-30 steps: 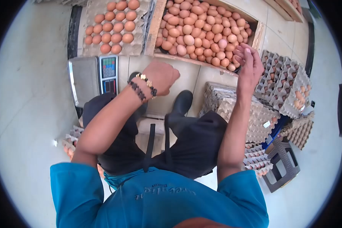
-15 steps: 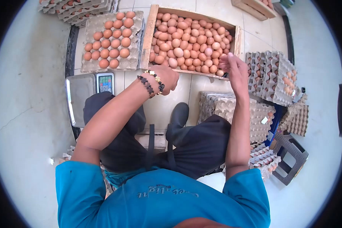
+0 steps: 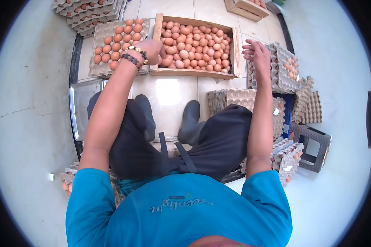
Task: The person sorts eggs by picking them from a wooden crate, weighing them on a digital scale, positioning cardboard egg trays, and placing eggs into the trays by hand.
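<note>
Smooth brown eggs (image 3: 184, 54), some paler, lie heaped beyond counting in one wooden crate (image 3: 193, 73), with a second crate (image 3: 242, 11) beyond; more sit on one grey tray (image 3: 99, 37), partly hidden by the left arm (image 3: 111, 109). The left hand (image 3: 153, 49) reaches over the near crate's left end, its fingers' grip impossible to tell, while the right hand (image 3: 258, 56) hangs beside the other end, fingers slightly apart.

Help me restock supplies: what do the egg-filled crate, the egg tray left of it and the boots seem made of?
Crate: likely bare wood, matte and tan, with flat boards.
Egg tray: probably moulded paper pulp, dull greyish, with rounded cups.
Boots: perhaps rubber or PVC, dark, smooth, faintly glossy.
</note>
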The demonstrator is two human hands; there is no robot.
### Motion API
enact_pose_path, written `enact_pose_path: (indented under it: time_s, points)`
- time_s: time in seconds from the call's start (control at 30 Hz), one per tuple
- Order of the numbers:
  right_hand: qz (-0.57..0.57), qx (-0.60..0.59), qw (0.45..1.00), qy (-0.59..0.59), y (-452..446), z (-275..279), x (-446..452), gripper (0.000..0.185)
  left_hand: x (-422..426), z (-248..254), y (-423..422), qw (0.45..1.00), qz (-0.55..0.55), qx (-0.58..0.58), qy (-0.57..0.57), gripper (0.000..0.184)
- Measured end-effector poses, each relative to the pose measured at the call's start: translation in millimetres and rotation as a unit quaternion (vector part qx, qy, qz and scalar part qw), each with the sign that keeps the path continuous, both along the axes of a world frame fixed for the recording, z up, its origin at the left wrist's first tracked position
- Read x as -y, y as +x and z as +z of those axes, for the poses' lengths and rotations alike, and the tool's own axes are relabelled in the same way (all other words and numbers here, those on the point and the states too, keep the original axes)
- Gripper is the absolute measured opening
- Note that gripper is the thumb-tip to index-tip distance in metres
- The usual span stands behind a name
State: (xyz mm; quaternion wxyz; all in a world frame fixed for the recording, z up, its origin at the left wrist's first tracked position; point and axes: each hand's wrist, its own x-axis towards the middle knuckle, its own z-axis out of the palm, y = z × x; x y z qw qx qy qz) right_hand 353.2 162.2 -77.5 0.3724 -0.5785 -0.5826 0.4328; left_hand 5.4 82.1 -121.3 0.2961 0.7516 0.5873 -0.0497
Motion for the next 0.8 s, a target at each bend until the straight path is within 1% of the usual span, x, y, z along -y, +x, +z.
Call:
enact_pose_path:
  time_s: [0.03,0.07,0.17,0.23,0.3,0.33,0.37,0.43,0.47,0.5,0.53,0.57,0.6,0.63,0.67,0.7,0.77,0.8]
  points:
    - [-0.006,-0.005,1.000,-0.012,0,10,8,0.031,3,12,-4,0.999,0.031,0.015,0.024,0.046]
    - [0.011,-0.011,1.000,-0.016,1,17,15,0.030,4,21,-6,0.999,0.023,0.022,0.030,0.051]
    - [0.075,0.038,0.996,0.000,-6,18,26,0.031,9,21,-12,0.993,0.067,0.058,0.077,0.054]
    - [0.097,0.019,0.995,0.001,-14,-3,23,0.031,15,27,-17,0.993,0.077,0.042,0.073,0.054]
    - [0.151,0.116,0.982,0.018,-25,-35,12,0.033,16,34,-18,0.994,0.091,0.035,0.047,0.054]
    - [0.172,0.116,0.978,-0.018,-31,-56,8,0.033,20,39,-17,0.994,0.101,0.028,0.038,0.053]
    - [0.194,0.115,0.973,-0.051,-37,-79,0,0.034,24,42,-16,0.992,0.109,0.012,0.056,0.053]
    - [0.270,0.191,0.928,-0.169,-35,-150,-24,0.037,33,45,-13,0.989,0.121,-0.021,0.087,0.052]
    - [0.303,0.282,0.904,-0.109,-35,-174,-25,0.037,35,47,-12,0.988,0.123,-0.008,0.091,0.049]
    - [0.332,0.370,0.867,-0.045,-39,-193,-26,0.038,35,47,-11,0.988,0.115,0.005,0.100,0.048]
    - [0.354,0.452,0.818,0.021,-50,-197,-28,0.038,33,47,-11,0.988,0.105,0.018,0.112,0.047]
    - [0.305,0.429,0.849,-0.051,-68,-205,-32,0.041,32,47,-9,0.987,0.096,0.032,0.124,0.047]
    - [0.272,0.400,0.875,-0.033,-81,-217,-35,0.041,32,50,-3,0.988,0.109,-0.001,0.106,0.052]
    - [0.240,0.371,0.897,-0.015,-91,-235,-39,0.040,28,63,2,0.992,0.108,-0.031,0.053,0.052]
    - [0.215,0.351,0.911,0.006,-104,-258,-47,0.039,25,63,2,0.992,0.114,-0.024,0.055,0.052]
    - [0.208,0.366,0.907,0.015,-121,-256,-45,0.032,22,60,0,0.991,0.119,-0.017,0.054,0.053]
    - [0.211,0.415,0.884,0.044,-143,-261,-44,0.034,15,54,-5,0.987,0.135,-0.030,0.077,0.052]
    - [0.223,0.449,0.863,0.061,-148,-268,-44,0.035,13,51,-6,0.986,0.140,-0.034,0.086,0.052]
